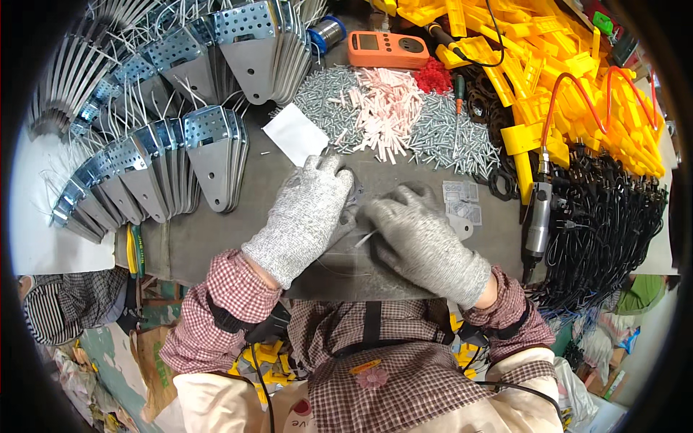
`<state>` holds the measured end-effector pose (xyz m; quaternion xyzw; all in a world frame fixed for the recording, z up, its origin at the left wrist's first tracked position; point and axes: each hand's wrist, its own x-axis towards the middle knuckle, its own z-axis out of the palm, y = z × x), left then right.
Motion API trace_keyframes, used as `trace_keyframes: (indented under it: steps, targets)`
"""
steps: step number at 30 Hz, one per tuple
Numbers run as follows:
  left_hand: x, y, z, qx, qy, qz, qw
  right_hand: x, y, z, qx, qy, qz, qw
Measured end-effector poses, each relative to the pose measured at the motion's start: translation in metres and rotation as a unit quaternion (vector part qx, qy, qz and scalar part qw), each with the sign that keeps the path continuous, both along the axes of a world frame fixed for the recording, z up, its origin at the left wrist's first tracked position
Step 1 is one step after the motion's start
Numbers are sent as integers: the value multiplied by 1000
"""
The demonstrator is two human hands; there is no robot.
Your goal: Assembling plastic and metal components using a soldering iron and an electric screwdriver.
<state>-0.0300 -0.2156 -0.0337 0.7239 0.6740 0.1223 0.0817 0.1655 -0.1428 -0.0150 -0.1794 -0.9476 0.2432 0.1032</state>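
Observation:
Both my hands wear grey knit gloves and meet over the dark work mat (pixel 317 289). My left hand (pixel 307 213) is closed, its fingers curled round something mostly hidden, with a bit of grey showing near the fingertips. Just to its right, my right hand (pixel 426 234) is bent inward with its fingers drawn together, slightly smeared by motion. A thin whitish end, like a wire (pixel 364 239), sticks out below the right fingertips. Right of that hand lie a clear plastic compartment piece (pixel 462 198) and the rounded grey end of a plate (pixel 460 226).
Grey metal plates with perforated brackets and white wires (pixel 216 159) stand in rows at left. Beyond my hands are a white paper (pixel 296 135), silver screws (pixel 455 133), pink sleeves (pixel 386 108) and an orange meter (pixel 388 50). Yellow parts (pixel 577 94), a power screwdriver (pixel 538 220) and black cables (pixel 599 238) crowd the right.

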Motion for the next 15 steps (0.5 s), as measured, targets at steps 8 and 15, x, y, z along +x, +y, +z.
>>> trace_keyframes:
  steps: [8, 15]
  targets:
    - [-15, -26, -9, -30, -536, 102, 837, 9, -2, -22, -34, 63, -55, 996]
    - [19, -36, -20, 16, -428, -28, 903, 46, 35, -13, 79, 34, 22, 996]
